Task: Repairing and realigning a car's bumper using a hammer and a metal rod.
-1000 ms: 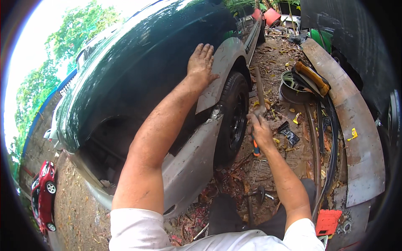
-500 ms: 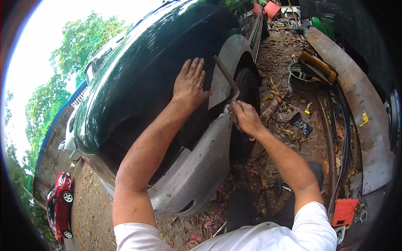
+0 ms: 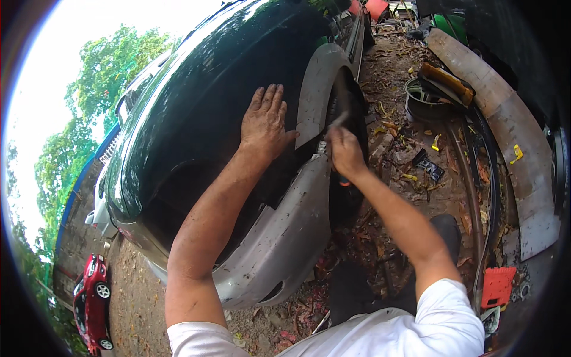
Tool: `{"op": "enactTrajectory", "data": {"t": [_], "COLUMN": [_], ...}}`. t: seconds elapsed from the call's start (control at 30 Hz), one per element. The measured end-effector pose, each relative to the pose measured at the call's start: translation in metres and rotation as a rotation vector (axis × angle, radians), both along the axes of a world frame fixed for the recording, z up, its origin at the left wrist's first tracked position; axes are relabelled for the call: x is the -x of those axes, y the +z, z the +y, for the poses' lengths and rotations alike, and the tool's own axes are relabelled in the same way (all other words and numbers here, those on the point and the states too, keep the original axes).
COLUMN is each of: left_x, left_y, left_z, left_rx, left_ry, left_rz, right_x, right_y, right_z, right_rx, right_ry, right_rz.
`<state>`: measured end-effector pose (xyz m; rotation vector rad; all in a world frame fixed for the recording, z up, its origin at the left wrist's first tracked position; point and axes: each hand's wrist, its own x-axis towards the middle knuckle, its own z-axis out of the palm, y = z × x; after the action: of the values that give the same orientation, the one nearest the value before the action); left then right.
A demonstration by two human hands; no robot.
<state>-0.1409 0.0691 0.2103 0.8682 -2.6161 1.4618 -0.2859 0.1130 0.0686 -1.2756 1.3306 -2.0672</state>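
My left hand point(image 3: 266, 122) lies flat with its fingers stretched out on the dark green body panel point(image 3: 208, 119) of a car. Beside the wheel arch, my right hand point(image 3: 346, 152) is closed round a bent metal bar point(image 3: 341, 118), which is smeared by motion. Just below that fist shows an orange-tipped handle point(image 3: 344, 181); whether it touches the hand I cannot tell. The grey bumper point(image 3: 279, 250) has a gap along its top edge, near my right hand. A pale grey arch trim point(image 3: 313, 95) curves over the dark tyre point(image 3: 355, 113).
On the right, leaf-strewn ground holds a wheel rim point(image 3: 425, 107), a long curved panel point(image 3: 493, 113), a black wrapper point(image 3: 428, 166) and a red plastic piece point(image 3: 498, 287). A red car point(image 3: 92, 300) stands at the far left.
The bar has swung from sticking up clear of my right fist to a blur close against the wheel arch. That hand has shifted slightly upward; my left hand keeps its place on the panel.
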Motion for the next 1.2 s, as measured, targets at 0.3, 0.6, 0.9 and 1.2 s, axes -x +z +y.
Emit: {"op": "enactTrajectory", "data": {"t": [0.3,0.6,0.9,1.2], "left_x": [0.001,-0.001,-0.001,0.0], "left_y": [0.0,-0.002,-0.004,-0.001], "left_z": [-0.001,-0.001,-0.006,0.004], "left_rx": [0.016,-0.03,0.011,0.026], "left_ry": [-0.032,-0.098,-0.154,-0.045], "left_rz": [0.044,0.117,0.126,0.051], "right_x": [0.002,0.011,0.029,0.041], "right_y": [-0.014,-0.012,0.001,0.017], "right_z": [-0.002,-0.017,-0.033,-0.03], "right_rx": [-0.067,-0.228,0.041,-0.281], "right_ry": [0.114,0.216,0.226,0.4], "right_rz": [0.188,-0.154,-0.319,0.082]}}
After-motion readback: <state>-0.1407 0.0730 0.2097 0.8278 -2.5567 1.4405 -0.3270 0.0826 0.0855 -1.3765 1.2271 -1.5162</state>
